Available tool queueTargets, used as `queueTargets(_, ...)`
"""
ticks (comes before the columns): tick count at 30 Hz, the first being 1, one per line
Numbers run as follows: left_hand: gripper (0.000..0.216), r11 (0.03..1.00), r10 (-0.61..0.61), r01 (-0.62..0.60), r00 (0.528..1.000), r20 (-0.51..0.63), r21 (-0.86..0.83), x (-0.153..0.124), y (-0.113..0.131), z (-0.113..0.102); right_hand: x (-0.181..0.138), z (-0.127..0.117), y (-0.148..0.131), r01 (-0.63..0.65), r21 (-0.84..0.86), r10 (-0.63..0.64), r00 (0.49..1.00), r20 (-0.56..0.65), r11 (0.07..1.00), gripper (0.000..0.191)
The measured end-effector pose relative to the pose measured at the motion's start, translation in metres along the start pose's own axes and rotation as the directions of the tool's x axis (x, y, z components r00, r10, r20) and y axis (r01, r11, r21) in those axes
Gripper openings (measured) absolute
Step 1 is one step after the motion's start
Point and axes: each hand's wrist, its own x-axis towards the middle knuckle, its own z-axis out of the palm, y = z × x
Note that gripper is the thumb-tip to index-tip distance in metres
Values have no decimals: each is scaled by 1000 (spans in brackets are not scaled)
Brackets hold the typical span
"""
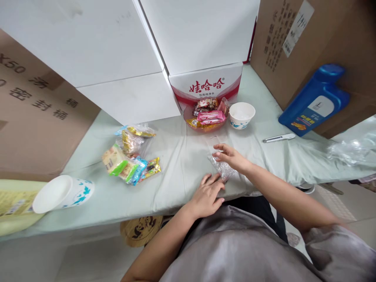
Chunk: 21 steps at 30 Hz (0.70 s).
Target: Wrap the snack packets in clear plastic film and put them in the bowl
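My left hand [208, 196] lies flat on the green tablecloth [176, 176] near the front edge, fingers spread, with its fingertips beside a crumpled clear plastic wrapper [223, 167]. Above the wrapper is my right hand [232, 157], its fingers apart and nothing between them; whether it touches the plastic I cannot tell. Beyond the hands stands a pink bowl [205, 128] full of packaged snacks [210, 116]. A white paper cup [242, 115] with blue leaves is upright just right of that bowl.
Wrapped snacks [129, 156] are piled to the left. A paper cup [63, 192] lies tipped on its side at the left front. On the right are a utility knife [279, 138], a blue bottle [315, 102] and plastic film [352, 150]. Boxes [205, 88] line the back.
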Motion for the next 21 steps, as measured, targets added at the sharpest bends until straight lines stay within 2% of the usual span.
queueTargets(3, 22, 1000, 11, -11, 1000, -21, 15, 0, -1, 0, 16, -3, 10, 11, 24, -11, 1000, 29, 1000, 41)
queueTargets(5, 22, 999, 19, -18, 999, -30, 35, 0, 0, 0, 18, -8, 9, 102, 16, -101, 995, -23, 995, 39)
queueTargets(7, 22, 998, 28, -27, 999, -29, 60, 0, 0, -1, 14, -14, 4, 226, -75, -233, 967, -106, 971, 36)
queueTargets(9, 23, 997, 34, -32, 999, -27, 77, 0, 0, -1, 4, -17, 1, 303, -252, -345, 927, -146, 919, 32)
queueTargets(11, 22, 996, 42, -39, 998, -37, 76, 0, 0, 1, -10, -15, 3, 348, -481, -429, 901, -64, 804, 31)
queueTargets(13, 17, 997, 59, -55, 995, -84, 46, -2, -1, 4, -24, -9, 12, 412, -682, -451, 882, 134, 604, 32)
queueTargets(15, 11, 998, 62, -64, 975, -213, -4, -5, -1, 5, -34, -1, 24, 467, -796, -395, 863, 315, 385, 35)
queueTargets(16, 10, 998, 49, -60, 951, -306, -27, -6, -2, 5, -37, 2, 30, 475, -828, -359, 859, 364, 299, 37)
queueTargets(18, 12, 998, 2, -29, 877, -480, -47, -5, -3, 1, -39, 5, 37, 462, -866, -310, 866, 393, 193, 41)
queueTargets(19, 13, 999, -13, -10, 847, -532, -41, -2, -5, -3, -39, 5, 39, 456, -874, -295, 869, 398, 166, 42)
queueTargets(20, 15, 1000, -16, 2, 834, -552, -26, 2, -8, -8, -39, 5, 39, 455, -877, -284, 871, 402, 153, 44)
queueTargets(21, 19, 1000, -4, 1, 841, -542, -6, 6, -12, -13, -38, 4, 39, 457, -877, -274, 871, 408, 149, 46)
